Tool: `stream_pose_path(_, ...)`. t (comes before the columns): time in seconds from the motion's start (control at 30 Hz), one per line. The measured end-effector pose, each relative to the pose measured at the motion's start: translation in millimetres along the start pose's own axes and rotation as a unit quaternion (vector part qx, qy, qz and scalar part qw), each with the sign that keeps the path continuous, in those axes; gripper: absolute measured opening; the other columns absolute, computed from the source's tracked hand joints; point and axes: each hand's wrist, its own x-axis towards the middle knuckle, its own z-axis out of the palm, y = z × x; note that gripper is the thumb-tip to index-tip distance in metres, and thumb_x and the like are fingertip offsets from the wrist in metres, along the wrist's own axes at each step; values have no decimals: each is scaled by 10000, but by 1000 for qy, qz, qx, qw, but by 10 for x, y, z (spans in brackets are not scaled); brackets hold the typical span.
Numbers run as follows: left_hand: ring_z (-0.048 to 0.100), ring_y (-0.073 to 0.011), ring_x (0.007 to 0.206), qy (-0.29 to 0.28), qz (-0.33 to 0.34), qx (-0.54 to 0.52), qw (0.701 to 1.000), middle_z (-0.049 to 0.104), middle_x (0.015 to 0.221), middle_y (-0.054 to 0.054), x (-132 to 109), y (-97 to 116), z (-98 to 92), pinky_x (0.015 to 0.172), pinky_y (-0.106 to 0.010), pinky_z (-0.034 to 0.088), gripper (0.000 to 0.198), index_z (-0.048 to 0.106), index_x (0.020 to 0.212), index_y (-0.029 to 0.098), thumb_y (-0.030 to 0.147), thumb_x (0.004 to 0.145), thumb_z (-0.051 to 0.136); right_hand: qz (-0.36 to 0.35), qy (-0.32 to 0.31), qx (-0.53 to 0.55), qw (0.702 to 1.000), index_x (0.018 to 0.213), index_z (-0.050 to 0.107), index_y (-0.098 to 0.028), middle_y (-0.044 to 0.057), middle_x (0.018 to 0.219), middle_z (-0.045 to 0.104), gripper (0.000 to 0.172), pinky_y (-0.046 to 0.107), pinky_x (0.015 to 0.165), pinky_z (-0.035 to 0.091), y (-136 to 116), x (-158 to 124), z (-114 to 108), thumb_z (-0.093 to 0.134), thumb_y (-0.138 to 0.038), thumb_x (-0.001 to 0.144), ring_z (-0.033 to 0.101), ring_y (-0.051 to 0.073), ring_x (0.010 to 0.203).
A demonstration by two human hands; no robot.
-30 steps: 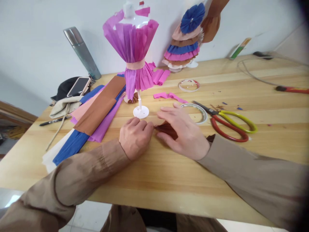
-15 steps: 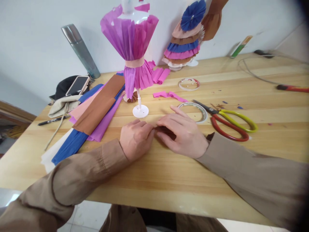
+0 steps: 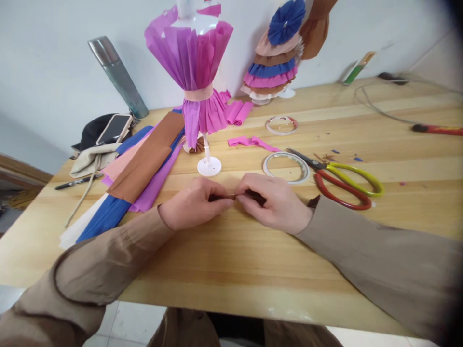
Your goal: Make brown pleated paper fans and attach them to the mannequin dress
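Note:
A narrow strip of brown crepe paper (image 3: 258, 196) runs between my two hands, just above the table; most of it is hidden by the fingers. My left hand (image 3: 195, 203) pinches it between thumb and forefinger. My right hand (image 3: 274, 202) pinches it close by, the fingertips of both hands almost touching. A dark brown end of paper shows beside the right cuff. Just beyond my hands stands a small dress form (image 3: 209, 166) on a white round base, wearing a pink and purple paper dress (image 3: 197, 58) with a peach waistband (image 3: 198, 93).
Scissors (image 3: 347, 180) and a tape roll (image 3: 266, 168) lie by my right hand, with another tape roll (image 3: 266, 126) behind. Folded crepe paper (image 3: 144, 161) is at left, near a phone (image 3: 115, 128) and flask (image 3: 121, 79). A second paper-dressed form (image 3: 273, 70) stands behind.
My left hand has turned and shifted slightly left, its thumb now along the strip. The raised fingers of my right hand have curled down into a pinch. The view has shifted a little.

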Motion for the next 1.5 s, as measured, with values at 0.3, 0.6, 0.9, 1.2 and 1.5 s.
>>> stream_pose_path(0.3,573,-110,588,204,-105,-270,935,659,671,-33,-27,-98,-61,538,-208,422,339,698,861,116,440,793,624,234,6,197,952,652,505,-191,-56,505,477,104,208,438,331,-62,59,-9,545,-195,748,406,73,442)
stream_pose_path(0.6,606,-126,658,148,-153,-500,840,692,798,-63,-88,-155,284,602,-245,501,182,722,832,132,185,661,761,326,77,434,836,693,544,-179,-41,520,605,178,229,467,399,-101,68,21,682,-287,724,511,79,420)
stream_pose_path(0.9,618,-94,624,112,-126,-618,768,689,805,-46,-122,-120,517,574,-210,514,343,730,930,150,254,622,838,352,141,565,733,723,532,-189,-68,492,579,206,215,496,396,-89,45,76,713,-287,712,499,69,433)
stream_pose_path(1.2,538,-88,506,266,-32,-393,880,636,632,3,-152,-103,597,488,-224,475,228,684,762,133,309,669,796,291,67,318,900,688,550,-184,-38,565,566,105,221,492,427,-205,30,81,621,-239,741,509,93,510)
stream_pose_path(1.5,526,-100,417,276,-65,-392,875,607,494,-6,-137,-87,531,426,-227,448,261,684,694,110,357,673,768,217,56,211,951,730,574,-192,-14,607,615,71,228,498,460,-262,-13,73,563,-209,798,555,116,538)
